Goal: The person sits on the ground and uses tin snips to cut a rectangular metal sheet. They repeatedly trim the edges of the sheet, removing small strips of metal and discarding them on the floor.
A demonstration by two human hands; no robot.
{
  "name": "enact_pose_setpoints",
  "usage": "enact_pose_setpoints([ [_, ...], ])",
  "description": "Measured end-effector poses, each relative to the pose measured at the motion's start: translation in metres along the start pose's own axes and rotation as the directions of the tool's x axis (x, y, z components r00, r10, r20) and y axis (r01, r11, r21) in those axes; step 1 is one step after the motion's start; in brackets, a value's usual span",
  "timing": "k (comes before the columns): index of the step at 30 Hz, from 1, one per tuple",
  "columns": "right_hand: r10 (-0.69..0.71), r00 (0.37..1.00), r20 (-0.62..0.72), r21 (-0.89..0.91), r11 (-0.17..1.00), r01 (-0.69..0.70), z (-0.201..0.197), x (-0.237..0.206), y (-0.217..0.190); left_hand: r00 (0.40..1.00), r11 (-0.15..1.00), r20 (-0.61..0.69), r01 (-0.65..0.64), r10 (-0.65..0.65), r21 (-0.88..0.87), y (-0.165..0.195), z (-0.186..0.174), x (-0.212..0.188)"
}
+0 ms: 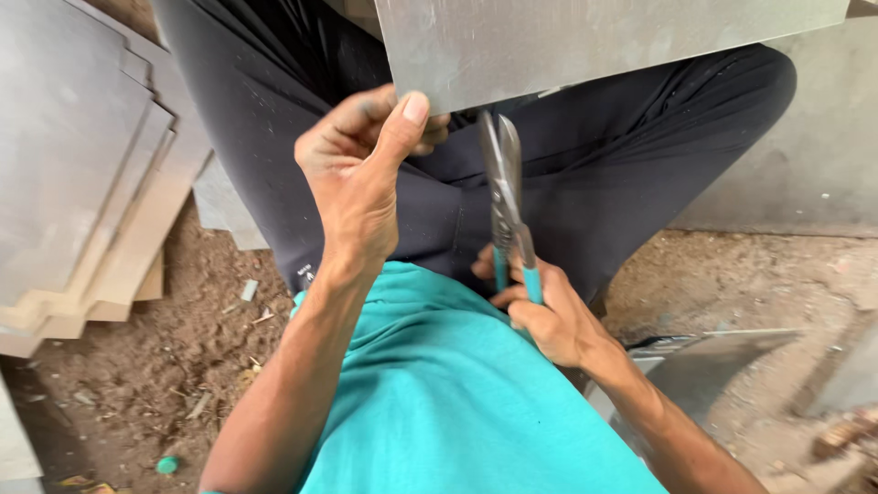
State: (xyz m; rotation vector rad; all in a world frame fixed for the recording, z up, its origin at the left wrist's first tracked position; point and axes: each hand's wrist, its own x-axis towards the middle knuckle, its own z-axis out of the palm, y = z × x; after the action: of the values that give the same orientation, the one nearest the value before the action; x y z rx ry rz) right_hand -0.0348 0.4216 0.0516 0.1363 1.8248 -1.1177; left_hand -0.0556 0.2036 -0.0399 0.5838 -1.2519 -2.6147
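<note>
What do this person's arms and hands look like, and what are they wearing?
Both arms are bare up to where the picture cuts them off, with no sleeve showing and no watch or bracelet in view. The left hand and right hand wear no gloves or rings. The left fingers look smudged with grime. The person wears a turquoise shirt and dark trousers.

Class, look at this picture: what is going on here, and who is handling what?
A seated person in a teal shirt and dark trousers is working on a metal sheet. The left hand pinches the sheet's lower edge between thumb and fingers. The right hand grips the teal handles of a pair of tin snips, whose blades point up at that edge, nearly closed. A stack of cut metal sheets lies on the dirt floor to the left.
</note>
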Motion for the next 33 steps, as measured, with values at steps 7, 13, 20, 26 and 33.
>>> enact_pose_setpoints([
  [7, -0.005, 0.999, 0.033, 0.022, 1.0, 0.005, 0.017, 0.027, -0.036, 1.0, 0.996, -0.004, 0.011, -0.011, 0.085, 0.026, 0.011, 0.008],
  [13, 0.022, 1.0, 0.018, -0.044, 0.999, -0.021, 0.016, 0.029, -0.049, 0.999, 0.997, -0.013, 0.039, -0.038, 0.062, 0.024, 0.009, 0.008],
  [20, 0.053, 0.994, -0.095, -0.179, 0.981, -0.07, 0.009, 0.034, -0.041, 0.999, 0.997, -0.009, 0.045, -0.044, 0.069, 0.015, 0.001, 0.004],
  [26, -0.063, 0.987, -0.147, -0.249, 0.968, 0.025, 0.007, 0.04, -0.027, 0.988, 0.942, -0.021, -0.143, 0.156, 0.303, 0.039, 0.024, 0.057],
  [33, 0.005, 0.998, 0.056, 0.057, 0.998, -0.008, -0.04, 0.005, 0.001, 0.893, 0.864, -0.153, -0.347, 0.424, 0.364, -0.021, 0.052, 0.059],
])
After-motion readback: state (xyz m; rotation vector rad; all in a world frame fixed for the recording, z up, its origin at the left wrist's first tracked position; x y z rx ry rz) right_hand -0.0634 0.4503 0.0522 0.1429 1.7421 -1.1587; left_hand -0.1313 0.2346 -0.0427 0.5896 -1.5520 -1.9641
